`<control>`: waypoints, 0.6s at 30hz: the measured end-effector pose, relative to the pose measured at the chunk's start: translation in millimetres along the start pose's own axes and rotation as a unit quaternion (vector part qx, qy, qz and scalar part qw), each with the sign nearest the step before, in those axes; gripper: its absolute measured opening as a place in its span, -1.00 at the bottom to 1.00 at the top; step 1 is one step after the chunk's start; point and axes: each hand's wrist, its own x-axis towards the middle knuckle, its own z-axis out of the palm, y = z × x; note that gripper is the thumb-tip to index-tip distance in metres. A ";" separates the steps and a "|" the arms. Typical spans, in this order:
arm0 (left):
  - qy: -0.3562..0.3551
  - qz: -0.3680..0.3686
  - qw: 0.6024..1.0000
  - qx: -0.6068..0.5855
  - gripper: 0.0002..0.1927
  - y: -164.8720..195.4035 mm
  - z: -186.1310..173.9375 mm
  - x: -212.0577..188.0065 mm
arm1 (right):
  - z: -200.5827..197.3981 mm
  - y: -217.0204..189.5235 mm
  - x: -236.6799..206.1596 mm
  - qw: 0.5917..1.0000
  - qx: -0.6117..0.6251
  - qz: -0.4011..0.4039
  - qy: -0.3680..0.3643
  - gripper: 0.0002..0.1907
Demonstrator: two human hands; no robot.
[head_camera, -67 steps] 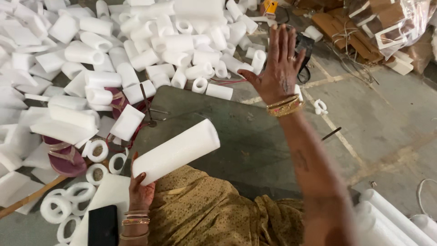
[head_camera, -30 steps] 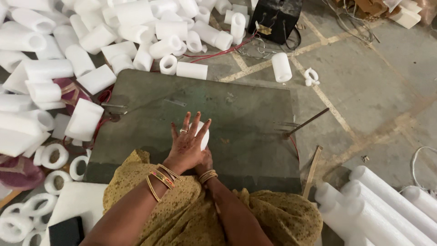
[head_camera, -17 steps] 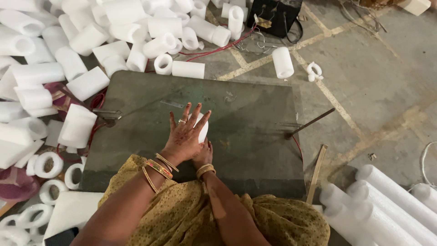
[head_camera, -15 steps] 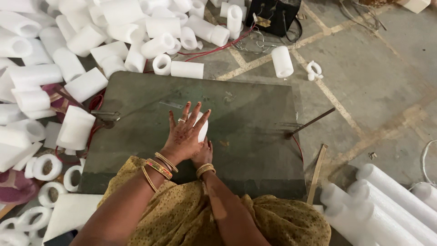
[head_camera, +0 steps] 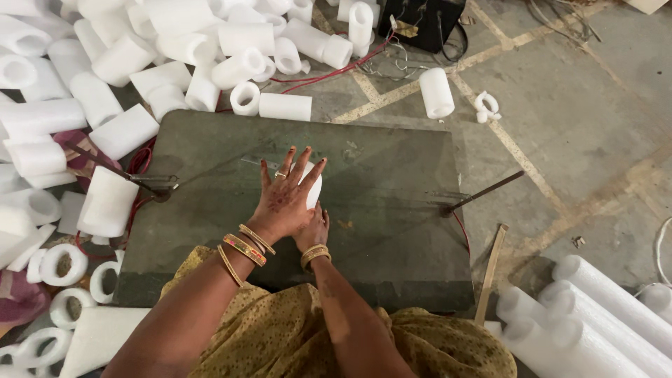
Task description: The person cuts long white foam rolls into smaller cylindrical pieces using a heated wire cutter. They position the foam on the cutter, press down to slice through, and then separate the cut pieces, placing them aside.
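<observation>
The left hand (head_camera: 283,203) is lying flat with fingers spread over a white foam tube (head_camera: 313,187), pressing it down against the dark green slab (head_camera: 392,231) so it is not rolling. The right hand (head_camera: 313,231) is tucking in just beneath and behind it, mostly hidden, so its grip cannot be told. Cut foam pieces (head_camera: 285,106) are lying heaped beyond the slab, and long foam tubes (head_camera: 595,308) are resting at the right.
</observation>
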 end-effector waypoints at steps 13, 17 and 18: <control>0.007 -0.011 1.000 0.011 0.16 -9.9 8.2 16.5 | -0.1 2.9 16.5 0.995 0.096 0.036 0.007 0.14; -0.009 -0.022 1.000 0.012 0.15 -11.7 9.6 19.5 | 5.7 8.3 22.5 0.998 0.028 -0.038 0.048 -0.01; -0.012 -0.025 1.000 0.011 0.15 -12.3 9.7 20.1 | 5.4 8.1 23.8 0.995 -0.008 -0.072 0.063 -0.07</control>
